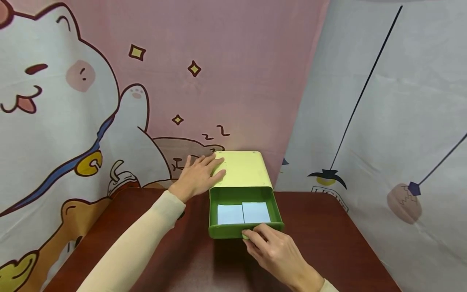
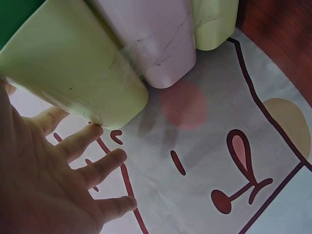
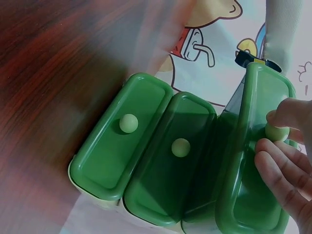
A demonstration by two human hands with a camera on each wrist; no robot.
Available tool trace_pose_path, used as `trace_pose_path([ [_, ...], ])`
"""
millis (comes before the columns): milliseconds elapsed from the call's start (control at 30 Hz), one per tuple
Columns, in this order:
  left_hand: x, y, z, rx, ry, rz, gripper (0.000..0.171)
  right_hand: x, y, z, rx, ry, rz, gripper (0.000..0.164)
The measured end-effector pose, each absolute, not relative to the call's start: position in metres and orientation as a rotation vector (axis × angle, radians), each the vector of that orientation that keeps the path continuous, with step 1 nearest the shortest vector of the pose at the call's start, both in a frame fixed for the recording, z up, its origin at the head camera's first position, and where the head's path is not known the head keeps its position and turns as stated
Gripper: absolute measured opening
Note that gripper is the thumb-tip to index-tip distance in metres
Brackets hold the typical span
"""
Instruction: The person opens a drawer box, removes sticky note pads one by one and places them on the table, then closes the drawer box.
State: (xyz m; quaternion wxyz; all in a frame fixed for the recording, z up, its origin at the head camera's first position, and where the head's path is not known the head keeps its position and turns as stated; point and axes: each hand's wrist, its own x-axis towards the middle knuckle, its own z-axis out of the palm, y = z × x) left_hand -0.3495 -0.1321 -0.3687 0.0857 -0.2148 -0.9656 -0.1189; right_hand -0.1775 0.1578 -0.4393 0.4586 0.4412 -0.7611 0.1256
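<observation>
A small drawer cabinet with a pale yellow-green top [image 1: 244, 168] stands at the back of the table. Its top green drawer [image 1: 225, 232] is pulled out, and two light-blue square pieces, perhaps paper [image 1: 230, 214], lie side by side in it. My left hand [image 1: 200, 177] rests with spread fingers on the cabinet's upper left edge. With my right hand [image 1: 274, 252] I pinch the round pale-green drawer knob [image 3: 277, 133] between thumb and fingers. Below, two more green drawers [image 3: 119, 158] with the same knobs are closed in the right wrist view.
A reddish-brown table [image 1: 310, 239] lies under the cabinet. Close behind it hangs a cartoon-printed cloth [image 1: 233, 81]. The left wrist view shows the cabinet's stacked sides, with a lilac middle tier [image 2: 156, 44]. A dark band [image 3: 258, 61] circles my left wrist.
</observation>
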Motion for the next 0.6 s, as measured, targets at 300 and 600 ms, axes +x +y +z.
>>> trace_pose_path([
  [300,-0.350,-0.131,-0.370,-0.640,-2.872,-0.334,0.077,-0.171,0.161,-0.441,1.113,-1.842,0.303,0.024],
  [600,-0.349,-0.131,-0.370,-0.631,-2.875,-0.350,0.077,-0.166,0.161,-0.445,1.132,-1.833,0.322,0.023],
])
